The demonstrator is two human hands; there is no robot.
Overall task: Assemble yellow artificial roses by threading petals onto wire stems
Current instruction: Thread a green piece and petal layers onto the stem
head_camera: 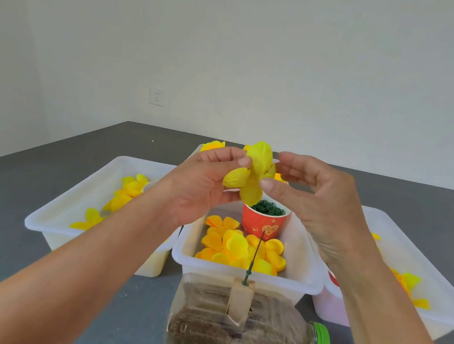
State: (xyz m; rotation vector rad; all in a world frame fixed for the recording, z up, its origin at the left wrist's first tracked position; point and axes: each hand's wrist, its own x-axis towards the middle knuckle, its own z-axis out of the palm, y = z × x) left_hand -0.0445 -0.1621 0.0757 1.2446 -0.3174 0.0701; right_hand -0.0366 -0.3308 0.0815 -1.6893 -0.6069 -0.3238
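We see both hands raised above the middle of the dark grey bench (40, 191), sharing one yellow fabric petal piece with several lobes (252, 172). Left hand (203, 183) pinches it at the left side – thumb and fingertips curled onto the lobes. Right hand (313, 196) has its thumb tip against the petal piece's centre and the forefinger curved over behind it, other fingers loosely spread; we read that as a pinch too.

The petal piece hangs well above the thin green wire stem (255, 254), not touching it. The stem stands nearly upright, tilted slightly right, stuck into a small pale block (240, 300) on top of a clear plastic bottle filled with brown grains (237, 329). The bottle lies on its side at the near edge of the bench, green screw cap (322, 341) pointing right.

Just behind the bottle – a white plastic tray (301, 259) holding loose yellow and orange petals (234, 249) and a red paper cup of small green rings (265, 218). A second white tray with yellow petals (74, 202) sits toward the left edge, a third white tray (426, 269) toward the right edge, partly hidden by the right forearm. More yellow petals (212, 145) show at the far side behind the hands; what carries them we cannot tell.
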